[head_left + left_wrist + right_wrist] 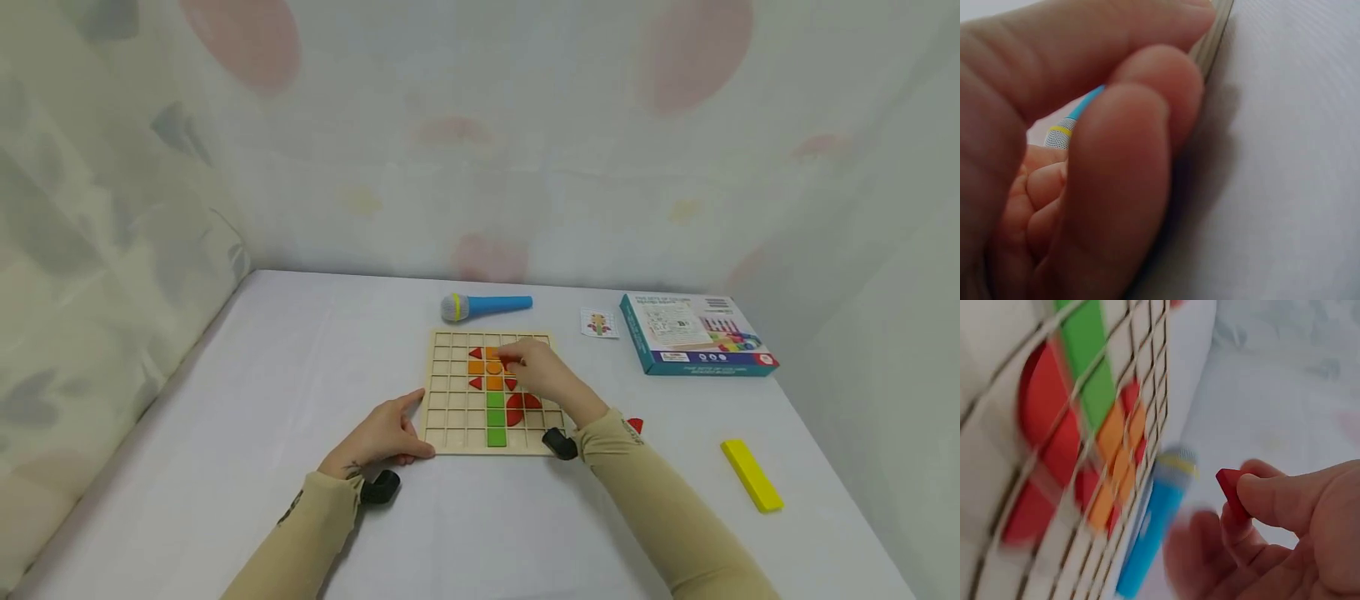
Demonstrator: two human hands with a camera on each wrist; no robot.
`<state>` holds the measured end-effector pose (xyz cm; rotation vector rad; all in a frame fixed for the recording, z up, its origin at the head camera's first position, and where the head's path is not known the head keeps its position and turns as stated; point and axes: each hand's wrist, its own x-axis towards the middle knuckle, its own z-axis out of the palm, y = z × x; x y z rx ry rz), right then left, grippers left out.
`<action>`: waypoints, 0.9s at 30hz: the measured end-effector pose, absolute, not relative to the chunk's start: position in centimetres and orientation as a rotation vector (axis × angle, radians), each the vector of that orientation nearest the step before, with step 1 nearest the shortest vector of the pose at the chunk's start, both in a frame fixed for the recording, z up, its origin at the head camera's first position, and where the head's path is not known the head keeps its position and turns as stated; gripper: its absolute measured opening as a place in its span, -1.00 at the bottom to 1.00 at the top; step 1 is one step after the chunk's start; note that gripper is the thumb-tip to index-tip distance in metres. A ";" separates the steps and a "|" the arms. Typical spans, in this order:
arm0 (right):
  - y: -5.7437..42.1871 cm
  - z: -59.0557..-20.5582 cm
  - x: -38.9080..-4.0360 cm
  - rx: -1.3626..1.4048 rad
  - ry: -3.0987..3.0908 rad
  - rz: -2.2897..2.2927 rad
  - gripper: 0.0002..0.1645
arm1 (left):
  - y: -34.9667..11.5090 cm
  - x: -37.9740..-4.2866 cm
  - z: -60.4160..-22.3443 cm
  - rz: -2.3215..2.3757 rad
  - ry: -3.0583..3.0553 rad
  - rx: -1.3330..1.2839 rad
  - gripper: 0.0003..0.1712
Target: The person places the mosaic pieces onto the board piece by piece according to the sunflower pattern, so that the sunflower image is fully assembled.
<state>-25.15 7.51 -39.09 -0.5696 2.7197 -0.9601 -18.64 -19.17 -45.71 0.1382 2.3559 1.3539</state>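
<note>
A wooden grid board (456, 421) lies on the table, with a column of green squares (496, 418), orange tiles (476, 367) above it, small red triangles (476, 383) and larger rounded red pieces (514, 410). Over the board's upper part, my right hand (545, 373) pinches a small red piece (1230, 490) between thumb and finger. The piece is held up off the grid in the right wrist view. My left hand (381, 433) rests at the board's front left corner, index finger along the left side and thumb at the corner; its other fingers are bent beneath.
Behind the board lies a blue toy microphone (495, 304). A picture card (599, 323) and a game box (697, 335) are at the back right. Nearer on the right are a yellow bar (752, 476) and a red piece (636, 425) partly behind the right sleeve.
</note>
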 end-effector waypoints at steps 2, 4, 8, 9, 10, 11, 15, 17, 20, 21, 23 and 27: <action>6.3 -39.3 -25.0 -0.588 2.706 -0.978 -0.64 | -19.1 -18.6 -45.7 1.347 2.358 0.139 0.25; 5.3 -39.7 -24.8 -0.571 2.680 -1.026 -0.72 | -19.0 -18.6 -45.6 1.347 2.361 0.145 0.25; 3.9 -40.7 -24.7 -0.542 2.694 -1.042 -0.84 | -19.0 -18.6 -45.5 1.352 2.356 0.152 0.25; 3.7 -40.9 -24.7 -0.540 2.691 -1.032 -0.87 | -19.1 -18.5 -45.5 1.354 2.354 0.152 0.25; 3.5 -41.1 -24.6 -0.547 2.689 -1.014 -0.89 | -19.1 -18.5 -45.5 1.357 2.351 0.144 0.25; 3.3 -41.2 -24.6 -0.561 2.692 -0.993 -0.89 | -19.1 -18.5 -45.5 1.356 2.348 0.136 0.26; 2.7 -41.7 -24.5 -0.610 2.709 -0.903 -0.90 | -19.1 -18.5 -45.6 1.361 2.343 0.115 0.26; 2.5 -41.9 -24.5 -0.627 2.726 -0.845 -0.92 | -19.1 -18.5 -45.6 1.363 2.344 0.116 0.26; 2.1 -42.1 -24.5 -0.618 2.736 -0.767 -0.92 | -19.1 -18.4 -45.5 1.369 2.344 0.122 0.26; 2.0 -42.2 -24.5 -0.618 2.738 -0.738 -0.90 | -19.1 -18.4 -45.5 1.369 2.344 0.123 0.26; 1.8 -42.1 -24.4 -0.613 2.738 -0.702 -0.85 | -19.1 -18.4 -45.5 1.369 2.347 0.131 0.26; 1.4 -42.0 -24.2 -0.617 2.758 -0.621 -0.83 | -19.1 -18.4 -45.6 1.372 2.342 0.128 0.25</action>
